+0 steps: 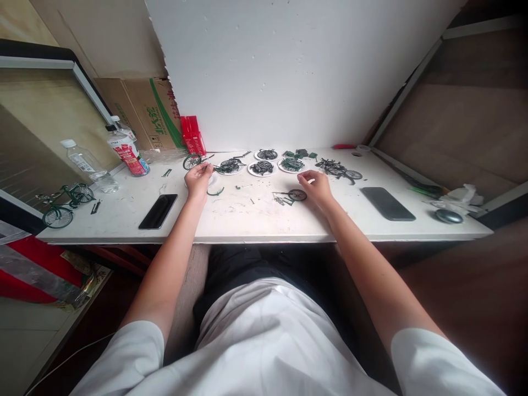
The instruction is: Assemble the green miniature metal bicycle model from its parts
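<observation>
My left hand [198, 180] is raised at the left of the plates, thumb and fingertips pinched together; whatever is between them is too small to make out. Just beyond it lies a white plate of dark bicycle parts [231, 166], and a loose model wheel [191, 161] is behind the hand. My right hand [317, 188] is curled closed beside a partly built model bicycle [289, 197], which has one wheel attached and lies flat. Its fingertips are close to that wheel, and I cannot see anything held in them. A curved green piece [216, 192] lies between the hands.
More plates of parts [263, 168] stand at the back, with a pile of black wheels and parts [338, 169] to their right. A finished green model bicycle [68, 203], bottles [128, 154] and a phone [158, 212] are left. A dark slab [386, 203] and a mouse [449, 216] lie right.
</observation>
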Tool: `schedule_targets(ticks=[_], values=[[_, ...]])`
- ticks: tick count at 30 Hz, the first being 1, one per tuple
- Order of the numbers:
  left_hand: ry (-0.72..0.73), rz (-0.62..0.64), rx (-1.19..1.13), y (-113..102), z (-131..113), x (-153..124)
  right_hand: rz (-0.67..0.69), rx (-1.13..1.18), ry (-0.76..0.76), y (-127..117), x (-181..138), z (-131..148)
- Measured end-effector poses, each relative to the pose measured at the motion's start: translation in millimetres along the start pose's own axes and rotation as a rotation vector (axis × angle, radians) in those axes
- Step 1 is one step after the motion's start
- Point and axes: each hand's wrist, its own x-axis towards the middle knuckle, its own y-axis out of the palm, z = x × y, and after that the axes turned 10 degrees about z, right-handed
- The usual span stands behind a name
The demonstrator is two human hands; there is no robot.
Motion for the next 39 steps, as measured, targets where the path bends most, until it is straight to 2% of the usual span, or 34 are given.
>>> schedule_targets(ticks=[3,6,11,13,16,19,24,29,33,39], values=[[-0.043,-0.061,0.005,-8.7,12.4,4.1,0.048,-0.099,-0.068,3.4,-0.4,5.3],[-0.063,-0.064,-0.015,-11.3,21.7,5.7,0.123,-0.206,-0.178,16.9,-5.3,26.5],[-0.065,-0.051,-0.029,-10.5,25.8,6.3,0.345,-0.146,-0.31,66.2,-9.8,78.7],[-0.068,-0.05,-0.02,-10.9,25.9,5.8,0.461,-0.207,-0.381,89.1,-5.4,94.1],[-0.05,-0.039,0.011,-12.6,26.3,4.6,0.616,-0.378,-0.395,117.8,5.4,107.5],[-0.023,-0.016,0.043,-13.0,25.9,3.1,0.671,-0.456,-0.419,135.1,14.4,112.4],[0.011,0.005,0.081,-8.5,19.6,-0.4,0.675,-0.486,-0.443,137.2,14.6,113.2],[0.082,0.149,0.073,-7.2,12.7,-3.1,0.591,-0.43,-0.562,116.7,0.3,112.6],[0.069,0.199,0.072,-2.9,12.0,-8.3,0.432,-0.233,-0.556,97.2,-12.5,103.9],[0.065,0.37,0.131,22.8,11.1,-29.5,0.225,0.193,-0.364,84.5,-19.4,93.8]])
